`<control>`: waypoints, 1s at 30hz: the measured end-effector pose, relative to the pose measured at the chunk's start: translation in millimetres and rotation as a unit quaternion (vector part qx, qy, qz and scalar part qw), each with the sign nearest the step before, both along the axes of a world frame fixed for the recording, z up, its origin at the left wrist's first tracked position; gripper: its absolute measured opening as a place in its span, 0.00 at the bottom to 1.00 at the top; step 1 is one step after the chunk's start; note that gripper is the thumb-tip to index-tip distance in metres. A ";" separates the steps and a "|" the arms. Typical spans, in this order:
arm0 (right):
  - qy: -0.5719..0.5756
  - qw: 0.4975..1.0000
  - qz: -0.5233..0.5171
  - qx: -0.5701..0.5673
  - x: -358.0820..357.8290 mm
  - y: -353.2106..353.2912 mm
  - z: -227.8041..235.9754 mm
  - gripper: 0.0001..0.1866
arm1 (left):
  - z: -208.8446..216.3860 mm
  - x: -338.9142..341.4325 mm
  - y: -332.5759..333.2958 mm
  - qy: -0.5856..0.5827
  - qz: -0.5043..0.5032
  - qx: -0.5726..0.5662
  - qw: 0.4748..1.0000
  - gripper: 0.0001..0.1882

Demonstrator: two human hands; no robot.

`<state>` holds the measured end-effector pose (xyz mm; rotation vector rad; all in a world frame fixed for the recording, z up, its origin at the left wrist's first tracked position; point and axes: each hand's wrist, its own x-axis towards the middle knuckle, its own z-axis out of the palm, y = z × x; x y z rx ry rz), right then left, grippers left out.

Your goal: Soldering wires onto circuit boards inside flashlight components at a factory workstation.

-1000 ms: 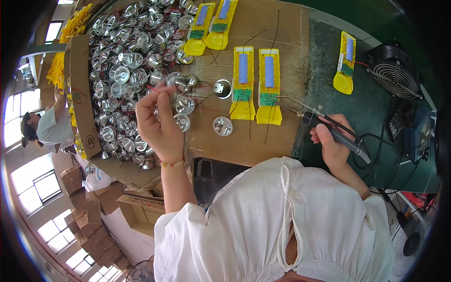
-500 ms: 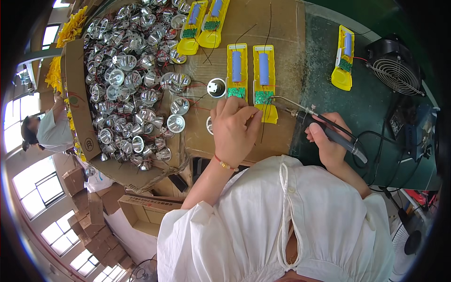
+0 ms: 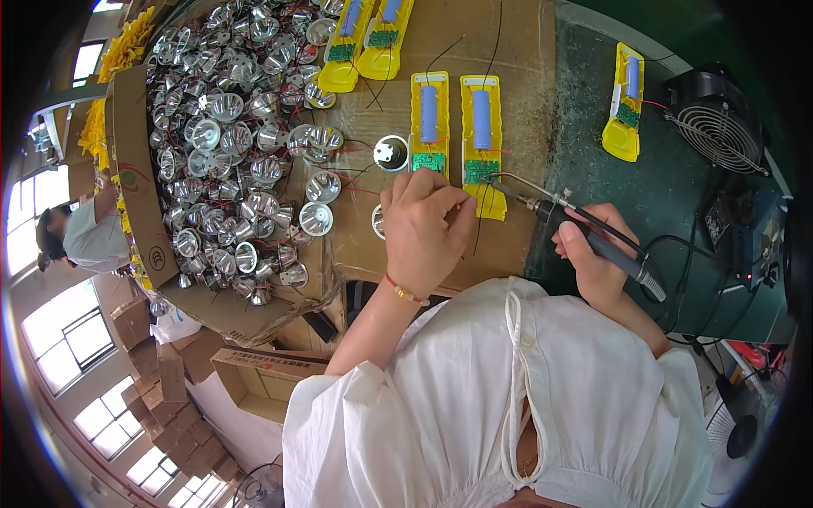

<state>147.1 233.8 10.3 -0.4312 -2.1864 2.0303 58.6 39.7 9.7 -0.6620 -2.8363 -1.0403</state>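
Note:
My right hand (image 3: pixel 600 254) is closed around the black handle of a soldering iron (image 3: pixel 603 247), with a thin metal tube running along it. Its bent tip reaches the green circuit board (image 3: pixel 481 172) in a yellow plastic housing (image 3: pixel 496 205) that also holds a blue battery cell (image 3: pixel 482 120). Left of that board, my left hand (image 3: pixel 423 224) has thumb and fingers pinched together; what they hold is hidden. It partly covers a second yellow housing (image 3: pixel 415 106) with its own board and cell. A thin dark wire (image 3: pixel 478 229) hangs below the right-hand board.
Many silvery reflector cups (image 3: pixel 254 169) with wires fill the left of the cardboard-covered bench. One white-rimmed cup (image 3: pixel 390 153) lies beside the housings. More yellow housings (image 3: pixel 339 78) lie at the back. On the right stand a black fan (image 3: pixel 720 131) and a dark device with cables (image 3: pixel 749 267).
Both hands and the iron keep nearly the same pose, with the tip still at the board. The bench things sit slightly shifted in the picture.

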 end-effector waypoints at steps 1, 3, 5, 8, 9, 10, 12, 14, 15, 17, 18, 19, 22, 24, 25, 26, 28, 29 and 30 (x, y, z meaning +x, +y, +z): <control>-0.010 1.000 -0.012 -0.017 0.8 -0.9 0.0 0.08 | 0.6 0.2 -0.1 -0.004 0.003 -0.004 1.000 0.02; -0.001 0.999 -0.030 -0.041 1.6 -1.0 2.3 0.09 | -0.2 -0.7 0.5 0.002 -0.001 -0.002 1.000 0.02; 0.009 0.997 -0.043 -0.068 2.5 -0.1 4.8 0.10 | -0.7 -0.3 -0.6 0.008 -0.003 -0.001 1.000 0.02; 0.006 0.998 -0.029 -0.062 2.9 0.9 2.6 0.10 | -0.8 -0.6 -1.8 0.002 -0.004 0.000 1.000 0.02; 0.006 0.998 -0.029 -0.062 2.5 0.8 2.1 0.10 | -0.3 -0.6 -2.2 -0.002 -0.003 -0.002 1.000 0.02; 0.002 0.998 -0.021 -0.052 2.5 0.8 1.8 0.10 | 0.0 -0.4 -2.2 -0.007 -0.003 -0.004 1.000 0.02; -0.001 0.999 -0.012 -0.042 1.8 0.0 0.5 0.10 | -0.1 -0.3 -2.0 -0.005 -0.002 0.000 1.000 0.02; -0.007 1.000 0.003 -0.008 1.4 -0.1 0.0 0.10 | 0.3 -0.7 -0.2 -0.003 -0.004 0.006 1.000 0.02; -0.007 1.000 0.002 -0.007 1.5 0.6 0.6 0.10 | 0.9 -1.0 1.0 -0.003 -0.004 0.006 1.000 0.02; 0.013 1.000 0.017 0.020 0.9 0.8 0.1 0.10 | 1.1 -0.2 0.8 -0.003 0.001 0.003 1.000 0.02; 0.013 1.000 0.018 0.020 0.8 0.5 0.7 0.10 | 1.0 -0.1 0.8 -0.002 0.000 0.004 1.000 0.02; 0.016 0.999 0.018 0.020 0.0 -0.8 1.1 0.10 | 0.7 -0.1 -0.1 0.000 0.001 0.005 1.000 0.02; 0.013 1.000 -0.013 -0.015 1.3 -4.0 2.2 0.09 | -0.3 0.2 -0.9 -0.001 0.005 0.004 1.000 0.02; 0.015 0.996 -0.055 -0.066 3.3 -3.0 3.0 0.10 | 3.0 -1.8 0.7 -0.007 0.002 -0.007 1.000 0.03; 0.016 0.996 -0.052 -0.067 3.6 -2.1 3.2 0.10 | 4.4 -1.2 -0.1 -0.014 0.002 -0.022 1.000 0.03; 0.018 0.995 -0.050 -0.079 3.7 -1.0 4.1 0.10 | 4.7 -0.5 -0.9 -0.013 0.005 -0.023 1.000 0.03; 0.021 0.995 -0.049 -0.090 3.8 -0.1 4.5 0.10 | 4.7 -0.6 -0.8 -0.015 0.004 -0.025 1.000 0.03; 0.015 0.995 -0.049 -0.084 3.9 0.2 4.1 0.10 | 4.3 -1.1 -0.3 -0.015 0.002 -0.024 1.000 0.03; 0.010 0.996 -0.050 -0.079 4.0 0.5 3.7 0.10 | 3.6 -1.5 0.0 -0.017 0.003 -0.021 1.000 0.03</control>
